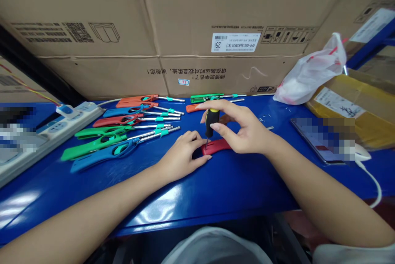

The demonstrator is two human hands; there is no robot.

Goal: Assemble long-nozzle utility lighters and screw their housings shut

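A screwdriver with a black and yellow handle stands upright in the fingers of my right hand. Its tip meets a red lighter lying flat on the blue table. My left hand pinches the lighter's left end between thumb and fingers. Part of the lighter is hidden under my right hand. To the left lie several long-nosed lighters in a row, among them a blue lighter and a red lighter. Behind my hands are a green lighter and an orange lighter.
A white power strip runs along the left edge. At the right are a phone, a white cable, a taped parcel and a plastic bag. A large cardboard box walls off the back.
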